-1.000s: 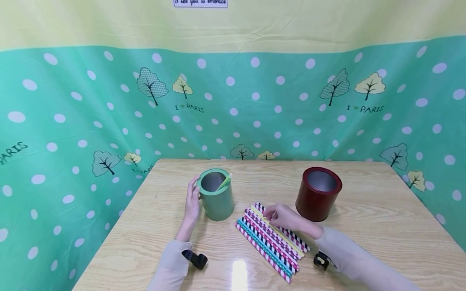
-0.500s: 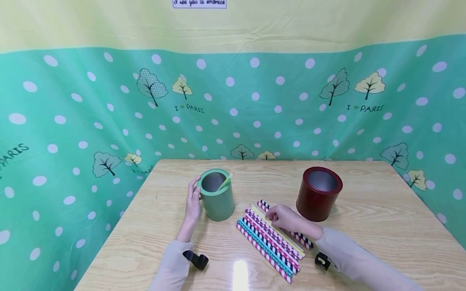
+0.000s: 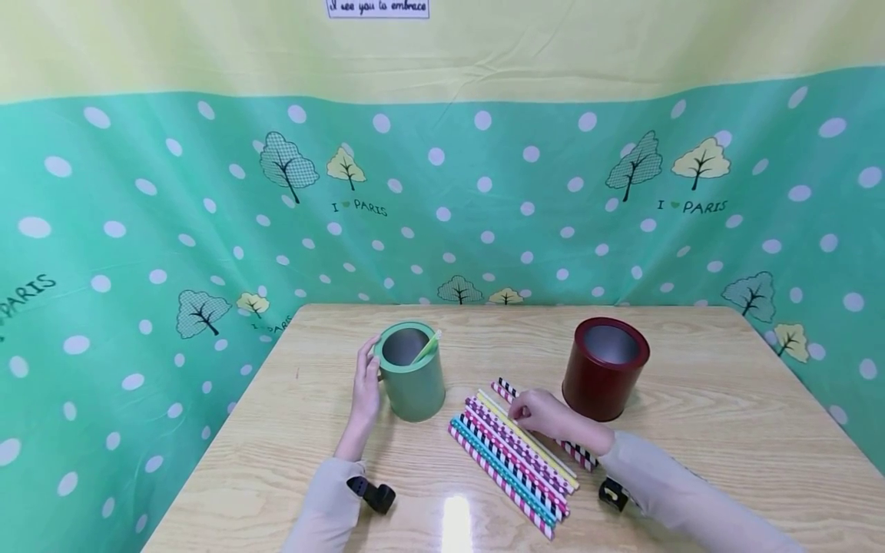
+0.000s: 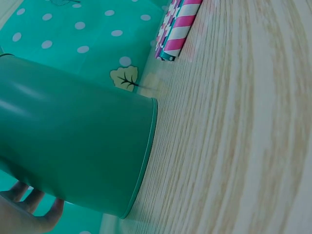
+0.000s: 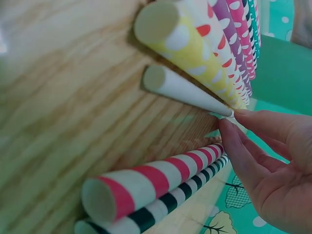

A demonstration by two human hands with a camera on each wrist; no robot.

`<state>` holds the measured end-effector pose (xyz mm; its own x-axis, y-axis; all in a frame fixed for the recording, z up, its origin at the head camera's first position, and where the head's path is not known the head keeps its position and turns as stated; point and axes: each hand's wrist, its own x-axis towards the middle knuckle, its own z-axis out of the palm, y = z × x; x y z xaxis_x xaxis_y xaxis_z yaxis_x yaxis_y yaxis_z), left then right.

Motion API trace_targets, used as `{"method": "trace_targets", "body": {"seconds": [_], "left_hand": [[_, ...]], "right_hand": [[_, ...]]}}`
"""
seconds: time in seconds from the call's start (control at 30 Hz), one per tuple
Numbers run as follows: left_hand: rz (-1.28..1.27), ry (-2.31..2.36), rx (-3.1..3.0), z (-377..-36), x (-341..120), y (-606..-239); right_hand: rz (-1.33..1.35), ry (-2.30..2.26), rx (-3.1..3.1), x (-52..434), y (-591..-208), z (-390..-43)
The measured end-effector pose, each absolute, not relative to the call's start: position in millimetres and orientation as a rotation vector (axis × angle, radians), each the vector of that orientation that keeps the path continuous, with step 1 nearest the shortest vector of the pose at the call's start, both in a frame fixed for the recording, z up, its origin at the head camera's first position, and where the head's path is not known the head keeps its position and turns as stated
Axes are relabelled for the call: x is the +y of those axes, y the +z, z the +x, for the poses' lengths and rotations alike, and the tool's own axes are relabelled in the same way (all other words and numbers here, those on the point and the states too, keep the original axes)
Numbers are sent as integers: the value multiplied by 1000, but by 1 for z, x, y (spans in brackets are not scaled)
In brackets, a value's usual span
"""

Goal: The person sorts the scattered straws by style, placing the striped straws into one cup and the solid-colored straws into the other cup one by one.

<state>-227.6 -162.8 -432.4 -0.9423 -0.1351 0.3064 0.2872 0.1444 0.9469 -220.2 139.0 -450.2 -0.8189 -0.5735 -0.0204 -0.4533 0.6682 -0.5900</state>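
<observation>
Bare surface (image 3: 726, 415) lies open right of the red can (image 3: 605, 368) and along the far edge behind both cans. Between the green can (image 3: 412, 369) and the red can, the row of straws (image 3: 508, 453) fills the near middle. A narrow bare strip separates the green can from the straws.

Red tin (image 3: 605, 367) on wooden table (image 3: 726, 415), polka-dot backdrop (image 3: 553, 200).
</observation>
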Motion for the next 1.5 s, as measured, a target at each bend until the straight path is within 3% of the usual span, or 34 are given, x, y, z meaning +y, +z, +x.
{"method": "trace_targets", "body": {"seconds": [0.17, 0.6, 1.0, 1.5], "left_hand": [[-169, -1845, -2098, -234, -166, -444], [-140, -1836, -2128, -219, -156, -418], [-190, -1842, -2084, -234, -166, -443], [-191, -1819, -2073, -236, -164, -447]], "right_hand": [[-905, -846, 2693, 139, -454, -221], [-871, -869, 2684, 139, -457, -221], [-868, -925, 2691, 140, -460, -219], [-745, -1055, 2639, 144, -457, -218]]}}
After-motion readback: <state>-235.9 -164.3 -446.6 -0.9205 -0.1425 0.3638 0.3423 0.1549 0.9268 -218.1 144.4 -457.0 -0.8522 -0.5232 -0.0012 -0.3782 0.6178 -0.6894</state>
